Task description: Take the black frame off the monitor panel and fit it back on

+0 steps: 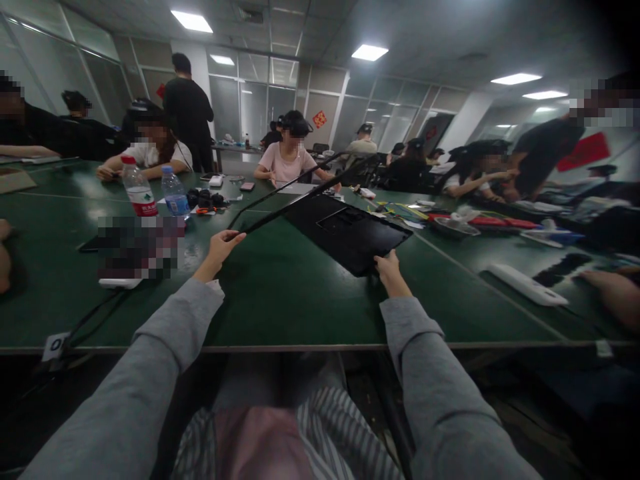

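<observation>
My left hand [221, 250] pinches the near corner of a thin black rectangular frame [294, 201], held up at a slant above the table. The frame's long bars reach away from me toward the upper right. My right hand [393, 272] grips the near edge of a flat black panel [333, 241], which has a recessed rectangular part on its face and looks like the back cover of a screen. The panel lies below and to the right of the frame, tilted a little. Its far left edge is partly behind the frame bar.
On the green table [295, 307] stand a red-capped bottle [140, 190] and a blue-capped bottle [175, 193] at left. A white power strip [525, 285] lies at right, near another person's hand [617, 293]. Packaging and a shallow tray [455, 227] sit farther back; people sit around.
</observation>
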Demonstrator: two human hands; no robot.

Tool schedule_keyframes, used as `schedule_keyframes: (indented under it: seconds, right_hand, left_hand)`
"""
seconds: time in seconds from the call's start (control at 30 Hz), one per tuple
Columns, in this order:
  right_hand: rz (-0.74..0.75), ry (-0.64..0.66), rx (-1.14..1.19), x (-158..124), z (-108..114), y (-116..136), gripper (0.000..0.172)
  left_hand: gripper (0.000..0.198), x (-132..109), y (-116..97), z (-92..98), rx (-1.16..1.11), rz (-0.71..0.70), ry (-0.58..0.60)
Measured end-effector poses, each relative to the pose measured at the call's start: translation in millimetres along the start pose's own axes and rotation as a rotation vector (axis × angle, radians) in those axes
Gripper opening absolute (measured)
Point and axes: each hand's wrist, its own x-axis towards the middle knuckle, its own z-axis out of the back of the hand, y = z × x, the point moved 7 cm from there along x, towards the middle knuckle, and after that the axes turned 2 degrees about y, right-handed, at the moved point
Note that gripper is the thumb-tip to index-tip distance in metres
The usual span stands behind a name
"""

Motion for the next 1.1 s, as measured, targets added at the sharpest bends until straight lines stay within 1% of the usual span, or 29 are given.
schedule_keyframes:
  seconds: [0.1,0.13,0.17,0.2,0.23,0.27,0.3,0.33,0.37,0.4,0.47,0.5,0.53,0.57,0.63,0.7,0.77,0.83,0.93,1.1]
  right_hand:
    - [-0.161,0.164,0.185,2.1,-22.9,-8.5,0.086]
    - [-0.163,0.221,0.202,2.3,-29.0,-7.0,0.081]
    - [-0.146,0.251,0.196,3.0,-32.3,-4.4,0.076]
    - [-0.128,0.238,0.171,4.5,-31.8,-1.7,0.071]
    - [-0.112,0.183,0.143,6.6,-27.7,1.2,0.066]
    - [-0.099,0.102,0.129,8.5,-20.8,4.6,0.062]
    - [-0.093,0.021,0.144,9.6,-13.1,8.3,0.059]
    - [-0.090,-0.029,0.189,9.9,-6.8,12.3,0.057]
    - [-0.088,-0.028,0.259,9.7,-3.6,16.8,0.057]
    - [-0.086,0.025,0.345,8.8,-3.9,21.9,0.058]
    - [-0.088,0.189,0.501,4.2,-9.6,32.2,0.057]
    - [-0.091,0.255,0.548,1.3,-12.9,36.0,0.054]
    - [-0.091,0.287,0.569,-1.1,-15.3,38.1,0.049]
    - [-0.081,0.286,0.562,-2.4,-16.9,38.8,0.045]
    - [-0.016,0.228,0.472,-1.9,-19.2,38.5,0.042]
    - [0.080,0.153,0.318,0.3,-22.1,37.6,0.044]
    - [0.140,0.087,0.166,2.3,-25.1,34.3,0.047]
    - [0.153,0.048,0.041,3.1,-27.9,28.6,0.053]
    - [0.151,0.027,-0.073,1.9,-30.6,20.6,0.061]
    - [0.146,0.029,-0.159,-1.3,-34.4,13.3,0.064]
  left_hand:
    - [0.052,2.1,-4.7,0.1,0.156,-0.049,0.034]
    - [0.048,3.6,-5.7,0.3,0.225,-0.069,0.042]
    - [0.045,5.2,-6.5,0.3,0.296,-0.093,0.051]
    - [0.041,6.6,-7.3,0.4,0.367,-0.120,0.054]
    - [0.038,7.5,-8.2,0.3,0.433,-0.147,0.057]
    - [0.036,7.8,-9.1,-0.2,0.493,-0.172,0.061]
    - [0.034,7.5,-10.1,-1.1,0.545,-0.193,0.070]
    - [0.034,6.5,-11.1,-2.4,0.589,-0.210,0.083]
    - [0.033,5.1,-12.2,-4.0,0.626,-0.224,0.098]
    - [0.033,3.3,-13.5,-5.6,0.657,-0.238,0.113]
    - [0.034,-0.1,-16.4,-8.4,0.707,-0.272,0.133]
    - [0.034,-1.4,-17.6,-9.5,0.724,-0.291,0.137]
    - [0.035,-2.3,-18.3,-10.4,0.737,-0.308,0.140]
    - [0.035,-2.6,-18.4,-11.0,0.746,-0.321,0.142]
    - [0.035,-2.1,-16.2,-11.9,0.758,-0.333,0.149]
    - [0.033,-0.7,-11.9,-13.1,0.765,-0.337,0.165]
    - [0.030,0.6,-6.5,-15.8,0.761,-0.353,0.198]
    - [0.027,2.0,-0.4,-19.8,0.749,-0.378,0.241]
    - [0.025,5.6,9.0,-24.8,0.738,-0.424,0.280]
    - [0.025,12.7,17.3,-27.2,0.750,-0.496,0.266]
